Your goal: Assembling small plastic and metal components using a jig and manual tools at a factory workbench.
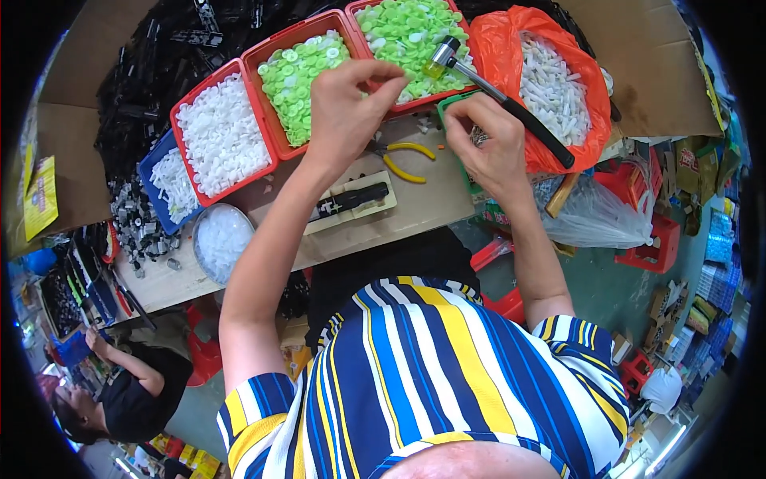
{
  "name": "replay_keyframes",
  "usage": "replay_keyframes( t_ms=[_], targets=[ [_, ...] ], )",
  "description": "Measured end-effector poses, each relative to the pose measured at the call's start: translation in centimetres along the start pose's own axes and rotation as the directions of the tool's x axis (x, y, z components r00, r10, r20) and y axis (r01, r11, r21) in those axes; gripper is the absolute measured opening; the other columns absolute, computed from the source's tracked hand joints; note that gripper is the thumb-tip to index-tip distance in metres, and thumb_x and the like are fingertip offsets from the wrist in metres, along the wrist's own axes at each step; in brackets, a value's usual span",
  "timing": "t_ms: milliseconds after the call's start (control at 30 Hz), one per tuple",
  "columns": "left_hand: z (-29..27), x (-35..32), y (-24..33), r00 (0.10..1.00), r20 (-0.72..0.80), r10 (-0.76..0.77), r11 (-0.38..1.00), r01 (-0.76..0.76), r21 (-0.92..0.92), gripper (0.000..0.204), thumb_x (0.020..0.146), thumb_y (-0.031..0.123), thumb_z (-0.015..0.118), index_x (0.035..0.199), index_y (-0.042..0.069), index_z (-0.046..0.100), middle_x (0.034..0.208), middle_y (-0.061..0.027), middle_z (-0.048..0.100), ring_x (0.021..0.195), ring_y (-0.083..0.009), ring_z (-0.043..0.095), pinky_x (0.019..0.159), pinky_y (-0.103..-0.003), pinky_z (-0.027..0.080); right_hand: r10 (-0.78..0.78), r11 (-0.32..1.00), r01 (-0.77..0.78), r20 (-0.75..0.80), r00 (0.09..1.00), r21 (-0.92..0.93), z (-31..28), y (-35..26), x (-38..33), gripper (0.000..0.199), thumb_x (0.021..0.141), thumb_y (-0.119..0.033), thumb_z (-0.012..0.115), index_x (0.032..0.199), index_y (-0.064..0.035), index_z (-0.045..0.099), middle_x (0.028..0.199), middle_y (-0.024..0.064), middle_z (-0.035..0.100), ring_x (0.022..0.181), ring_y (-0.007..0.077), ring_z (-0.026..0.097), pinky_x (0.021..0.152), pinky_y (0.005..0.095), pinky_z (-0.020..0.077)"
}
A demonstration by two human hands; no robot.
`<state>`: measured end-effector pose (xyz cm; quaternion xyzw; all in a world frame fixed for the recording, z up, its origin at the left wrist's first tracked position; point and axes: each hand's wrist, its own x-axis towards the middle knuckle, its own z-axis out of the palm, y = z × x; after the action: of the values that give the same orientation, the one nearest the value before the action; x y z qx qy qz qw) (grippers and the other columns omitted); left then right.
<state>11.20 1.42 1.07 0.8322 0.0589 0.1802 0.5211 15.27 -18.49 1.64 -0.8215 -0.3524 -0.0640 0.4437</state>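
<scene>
My left hand [343, 108] is raised over the table's back, thumb and fingertips pinched together beside the red bin [298, 30] of green discs. Whatever is in its fingertips is too small to make out. My right hand [488, 142] is closed, its fingers bent down into a green tray [468, 180] of small metal-looking pieces; its fingertips' hold is hidden. Below and between the hands, a long black part [351, 199] lies in a cream fixture [375, 209]. Yellow-handled pliers [408, 156] lie just behind the fixture. A black-handled hammer [519, 116] rests across the containers, behind my right hand.
Farther left stand a red bin [223, 132] of white pieces, a blue bin [152, 165] and a round bowl [222, 239]. An orange bag [488, 40] of pale pieces sits at the right. Black parts [144, 80] heap behind. A person [132, 383] works at the lower left.
</scene>
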Motion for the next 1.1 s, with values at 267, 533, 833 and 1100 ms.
replay_keyframes(
  t_ms=[267,533,833,1100],
  targets=[
    [-1.2,-5.3,-0.4,0.953,0.01,-0.304,0.847,0.274,-0.455,0.014,0.084,0.007,0.075,0.096,-0.001,0.075,0.081,0.0,0.071,0.065,-0.0025,0.058,0.06,-0.019,0.048,-0.029,0.992,0.022,0.06,0.998,0.121,3.2,-3.2,0.7,0.007,0.078,-0.004,0.068,0.082,0.001,0.065,0.077,0.0143,0.063,0.067,0.0293,0.066,0.059,0.0359,0.0509],
    [-2.3,-7.3,-0.4,0.953,-0.095,-0.287,0.826,0.196,-0.528,0.013,0.083,0.003,0.075,0.095,-0.002,0.074,0.082,0.0004,0.07,0.067,-0.0023,0.059,0.06,-0.018,0.048,-0.056,0.995,0.046,0.105,0.993,0.093,4.4,-4.5,0.3,0.008,0.076,-0.004,0.068,0.081,0.0002,0.065,0.076,0.0136,0.062,0.066,0.0296,0.064,0.059,0.0365,0.0501],
    [-3.4,-7.8,-0.6,0.952,-0.238,0.194,0.981,-0.189,0.046,0.013,0.075,-0.002,0.075,0.087,0.001,0.073,0.082,-0.0088,0.07,0.081,-0.0193,0.065,0.071,-0.03,0.051,0.027,0.974,-0.063,0.165,0.986,0.22,4.9,-5.2,-0.1,0.007,0.08,-0.004,0.066,0.083,0.0024,0.064,0.076,0.0121,0.063,0.067,0.0221,0.064,0.061,0.0319,0.0498],
    [-2.5,-9.0,-0.8,0.965,-0.243,-0.094,0.962,0.025,-0.273,0.012,0.078,-0.002,0.075,0.09,-0.001,0.072,0.087,-0.0069,0.071,0.083,-0.0144,0.065,0.075,-0.026,0.051,0.089,0.914,-0.158,0.196,0.977,0.374,4.8,-4.9,-0.8,0.007,0.081,-0.003,0.066,0.084,0.0037,0.065,0.076,0.0092,0.064,0.07,0.0158,0.062,0.064,0.0294,0.049]
  ],
)
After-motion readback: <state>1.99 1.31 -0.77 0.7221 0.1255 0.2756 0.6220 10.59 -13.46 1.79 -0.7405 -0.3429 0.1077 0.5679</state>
